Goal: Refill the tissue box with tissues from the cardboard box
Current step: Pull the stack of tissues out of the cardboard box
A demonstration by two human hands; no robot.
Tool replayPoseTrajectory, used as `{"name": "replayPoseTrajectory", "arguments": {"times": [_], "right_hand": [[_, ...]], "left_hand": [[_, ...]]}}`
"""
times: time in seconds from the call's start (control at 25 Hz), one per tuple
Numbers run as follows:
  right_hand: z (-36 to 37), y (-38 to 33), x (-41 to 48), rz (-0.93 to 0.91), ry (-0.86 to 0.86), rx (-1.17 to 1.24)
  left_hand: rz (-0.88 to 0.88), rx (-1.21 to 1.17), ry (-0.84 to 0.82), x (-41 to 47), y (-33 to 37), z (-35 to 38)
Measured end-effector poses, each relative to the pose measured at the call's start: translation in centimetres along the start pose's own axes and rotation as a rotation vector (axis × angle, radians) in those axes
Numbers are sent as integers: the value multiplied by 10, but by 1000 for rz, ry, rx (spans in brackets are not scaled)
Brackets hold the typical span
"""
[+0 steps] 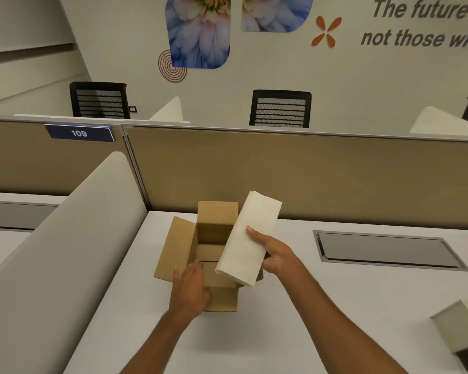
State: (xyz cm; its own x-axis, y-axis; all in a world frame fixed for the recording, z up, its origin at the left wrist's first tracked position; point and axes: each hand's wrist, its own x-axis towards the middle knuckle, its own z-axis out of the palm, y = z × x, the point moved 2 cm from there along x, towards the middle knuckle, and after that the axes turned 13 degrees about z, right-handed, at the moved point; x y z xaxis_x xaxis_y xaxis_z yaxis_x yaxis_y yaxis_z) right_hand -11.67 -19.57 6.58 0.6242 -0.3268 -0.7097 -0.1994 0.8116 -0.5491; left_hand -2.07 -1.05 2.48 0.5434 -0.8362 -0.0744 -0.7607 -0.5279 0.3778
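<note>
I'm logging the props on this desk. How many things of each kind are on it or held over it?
Cardboard box: 1
Stack of tissues, held in the right hand: 1
Grey box at the desk's right edge, cut off by the frame: 1
Total: 3

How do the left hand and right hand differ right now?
The left hand lies flat, palm down, on the cardboard box near flap; the right hand is raised over the box. Left holds nothing; right has its grip shut on the tissue stack. Both are bare and over the desk.
</note>
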Motion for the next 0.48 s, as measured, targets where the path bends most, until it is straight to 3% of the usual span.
{"name": "replayPoseTrajectory", "arguments": {"times": [0.12, 0.2, 0.32, 0.4, 0.48], "right_hand": [[-43, 0, -26, -37, -13, 84], [-76, -1, -45, -48, -7, 119], [-127, 0, -75, -51, 23, 166], [-160, 2, -97, -60, 49, 195], [-192, 3, -117, -63, 68, 213]], "left_hand": [[-146, -486, 369, -7, 49, -1], [-195, -770, 480, -10, 89, 6], [-374, -1126, 409, -14, 153, 31], [-554, -1356, 273, -19, 193, 54], [-594, -1641, 104, -29, 231, 79]]}}
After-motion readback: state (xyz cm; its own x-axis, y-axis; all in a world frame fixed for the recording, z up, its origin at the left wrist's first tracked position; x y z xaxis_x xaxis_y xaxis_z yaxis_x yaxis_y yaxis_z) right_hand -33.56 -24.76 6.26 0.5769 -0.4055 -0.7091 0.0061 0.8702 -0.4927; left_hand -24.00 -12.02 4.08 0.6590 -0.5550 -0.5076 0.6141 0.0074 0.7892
